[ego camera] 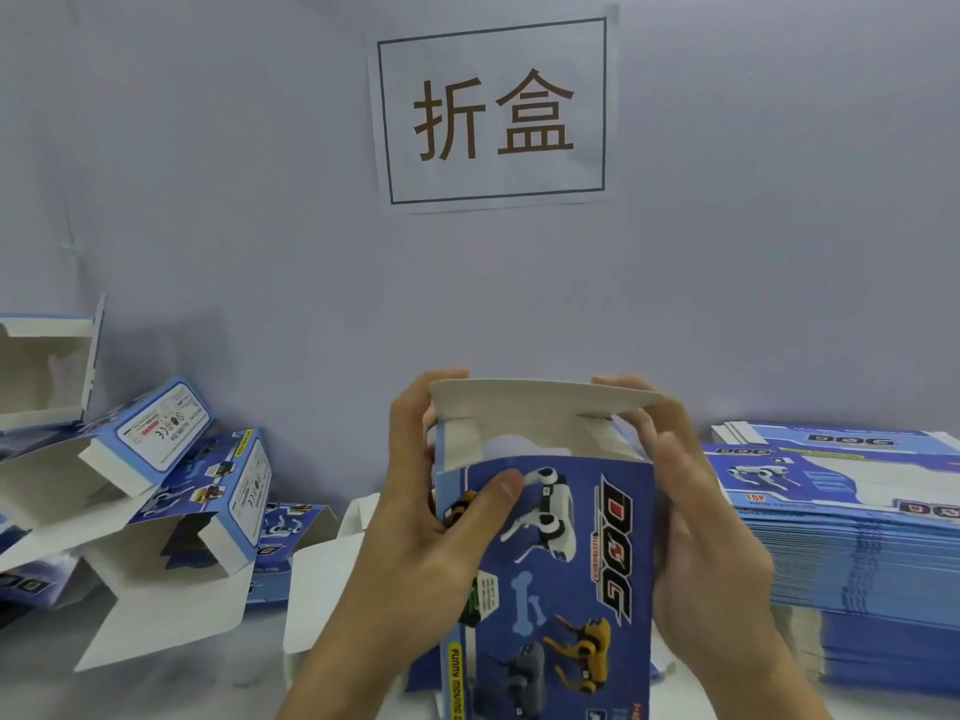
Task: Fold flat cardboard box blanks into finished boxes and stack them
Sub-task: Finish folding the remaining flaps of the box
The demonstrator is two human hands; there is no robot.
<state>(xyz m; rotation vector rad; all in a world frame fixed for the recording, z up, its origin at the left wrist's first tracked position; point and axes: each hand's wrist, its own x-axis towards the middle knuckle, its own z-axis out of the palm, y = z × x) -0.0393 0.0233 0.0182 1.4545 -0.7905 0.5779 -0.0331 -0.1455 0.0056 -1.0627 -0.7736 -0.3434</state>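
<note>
Behind the desk (156,683) hung a pale wall with a paper sign (492,114). Both hands held one upright box (550,563): the left hand (431,517) gripped its side, thumb on the printed front, while the right hand (696,517) curled its fingers (631,407) onto the top flap (540,394), not yet tucked. Left of the fingers lay a loose heap of folded boxes (171,491), right of them a tall stack of flat blanks (852,553), so most work seemingly remained.
</note>
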